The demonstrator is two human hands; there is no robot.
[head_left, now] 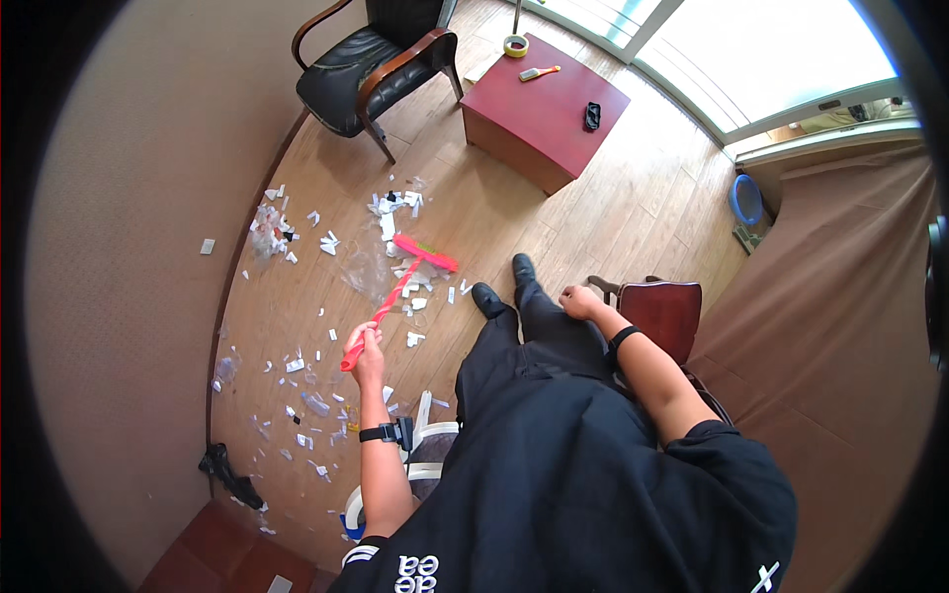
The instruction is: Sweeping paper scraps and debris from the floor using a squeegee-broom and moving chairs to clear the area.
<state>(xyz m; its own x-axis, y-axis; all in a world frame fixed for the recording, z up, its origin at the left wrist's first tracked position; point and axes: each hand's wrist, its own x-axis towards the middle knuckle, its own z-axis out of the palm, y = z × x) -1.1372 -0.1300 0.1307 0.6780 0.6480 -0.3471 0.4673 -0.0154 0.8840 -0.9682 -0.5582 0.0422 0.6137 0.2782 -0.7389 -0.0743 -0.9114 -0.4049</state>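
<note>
Centre-left, the left hand [364,346] wraps tightly round a pink twist-handled broom [398,290]. Right hand [579,302], centre — loosely curled, contents unclear.

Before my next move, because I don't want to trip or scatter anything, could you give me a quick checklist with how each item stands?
1. Grip: left hand is closed around the upper end of the pink broom. Ok.
2. Broom head among the white scraps, with clear plastic beside it. Ok.
3. Footing: scraps lie close by the left shoe. Not ok.
4. Right side clear: the dark red chair stands close to the right hand. Not ok.
5. Right hand empty: loosely curled, its palm hidden. Cannot tell.
</note>
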